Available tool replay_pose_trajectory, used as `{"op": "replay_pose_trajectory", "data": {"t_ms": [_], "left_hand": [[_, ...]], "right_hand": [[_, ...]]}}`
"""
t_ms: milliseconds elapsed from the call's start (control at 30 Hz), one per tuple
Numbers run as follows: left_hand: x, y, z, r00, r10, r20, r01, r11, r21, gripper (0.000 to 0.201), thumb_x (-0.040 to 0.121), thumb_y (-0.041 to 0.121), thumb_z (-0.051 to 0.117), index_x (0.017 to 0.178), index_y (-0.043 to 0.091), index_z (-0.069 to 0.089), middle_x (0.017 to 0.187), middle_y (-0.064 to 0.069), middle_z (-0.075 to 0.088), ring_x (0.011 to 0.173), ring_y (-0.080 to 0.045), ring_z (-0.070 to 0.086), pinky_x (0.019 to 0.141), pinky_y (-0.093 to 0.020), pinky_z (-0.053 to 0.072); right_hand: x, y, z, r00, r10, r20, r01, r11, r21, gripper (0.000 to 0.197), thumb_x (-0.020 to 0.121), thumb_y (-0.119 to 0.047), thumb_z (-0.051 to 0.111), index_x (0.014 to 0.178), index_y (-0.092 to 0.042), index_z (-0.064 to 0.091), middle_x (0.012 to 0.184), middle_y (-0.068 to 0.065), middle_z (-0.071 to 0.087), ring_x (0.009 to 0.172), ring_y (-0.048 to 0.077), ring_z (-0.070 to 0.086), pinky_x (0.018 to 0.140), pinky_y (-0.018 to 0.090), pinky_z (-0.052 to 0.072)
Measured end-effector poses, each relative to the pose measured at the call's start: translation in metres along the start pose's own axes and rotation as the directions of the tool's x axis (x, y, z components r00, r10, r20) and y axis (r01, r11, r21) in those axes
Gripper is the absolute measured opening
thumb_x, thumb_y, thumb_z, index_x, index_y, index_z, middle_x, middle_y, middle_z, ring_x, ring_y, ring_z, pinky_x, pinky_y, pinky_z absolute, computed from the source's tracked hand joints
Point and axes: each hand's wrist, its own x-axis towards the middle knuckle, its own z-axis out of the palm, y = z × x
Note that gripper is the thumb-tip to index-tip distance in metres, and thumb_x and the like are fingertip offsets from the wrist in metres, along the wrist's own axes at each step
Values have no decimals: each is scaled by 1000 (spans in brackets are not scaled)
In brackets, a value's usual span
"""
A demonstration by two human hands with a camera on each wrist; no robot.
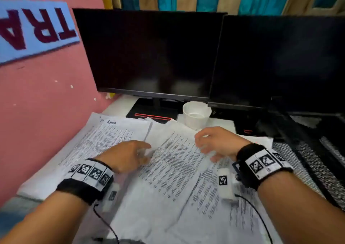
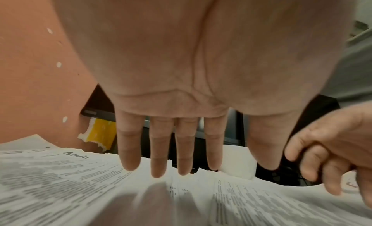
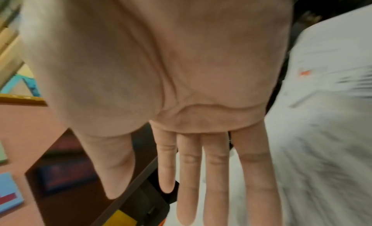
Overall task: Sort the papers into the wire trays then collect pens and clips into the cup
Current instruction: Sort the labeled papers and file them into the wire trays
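Both hands over flat printed papers (image 1: 168,161), left hand (image 1: 125,156) fingers straight, right hand (image 1: 218,143) fingers loose, round white cup (image 1: 196,115) behind.

"Admin" is handwritten at the top of the left printed sheet (image 1: 112,131); the body text on the papers is too blurred to read. The blue wall sign (image 1: 31,29) shows dark red letters "TRA", upside down and cut off at the frame edge.

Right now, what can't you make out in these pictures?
- Print on the papers: blurred in every view.
- Pens and clips: none visible; sheets cover the desk.
- Wire tray: cut off at the head view's right edge.
- Cup: its contents are unclear.
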Motion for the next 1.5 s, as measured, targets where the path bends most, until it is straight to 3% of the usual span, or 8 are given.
{"op": "replay_pose_trajectory", "data": {"t_ms": [400,567,767,1033,1200,1267,1400,1500], "left_hand": [[-72,-6,24,985,-143,-93,127,979,-160,69,87,51,75,149,33,50,157,4,47,137,-20,53,111,-38,44],[-83,-6,29,975,-206,-81,187,962,-199,83,79,50,80,153,37,44,157,7,45,138,-20,50,113,-41,45],[-89,-13,37,959,-281,-45,262,934,-244,102,72,38,81,161,35,30,164,5,35,144,-23,45,108,-38,46],[-88,-18,44,944,-328,-29,312,917,-249,103,72,39,86,159,35,31,156,4,46,132,-23,54,106,-38,50],[-86,-23,43,940,-338,-50,318,917,-240,92,78,27,85,157,31,38,155,-1,51,135,-25,55,101,-33,46],[-81,-27,44,934,-351,-73,326,916,-235,87,80,24,84,156,30,41,154,-2,52,133,-25,56,101,-33,47],[-76,-35,47,929,-341,-141,315,932,-177,57,92,13,65,146,26,55,142,-2,63,106,-21,64,81,-27,50],[-77,-40,47,904,-360,-231,337,932,-135,21,99,18,57,102,19,78,86,-1,73,70,-18,62,59,-26,47]], "right_hand": [[-67,42,65,953,232,-196,-178,949,260,37,95,-20,71,121,-2,52,96,16,71,61,25,63,55,33,53],[-58,35,83,955,198,-221,-119,938,326,95,82,-6,81,155,-26,24,94,18,70,67,22,58,49,26,43],[-46,30,98,928,156,-337,-50,952,303,98,79,-8,84,156,-28,28,94,18,75,57,20,62,43,23,44],[-51,30,92,828,68,-556,75,970,232,100,80,-3,83,159,-32,29,116,5,67,95,31,74,71,43,67],[-70,46,62,847,114,-518,64,947,313,11,83,7,74,86,-4,76,74,12,73,67,27,67,80,48,65],[-72,57,56,832,132,-538,67,940,335,19,83,5,68,68,-6,69,70,18,70,67,27,64,73,41,60],[-82,68,54,831,220,-512,118,829,547,16,91,1,51,78,-1,61,84,20,65,75,31,64,66,36,54],[-95,72,63,896,186,-403,92,811,578,10,97,2,62,92,-2,70,96,21,75,88,36,73,81,48,62]]}}
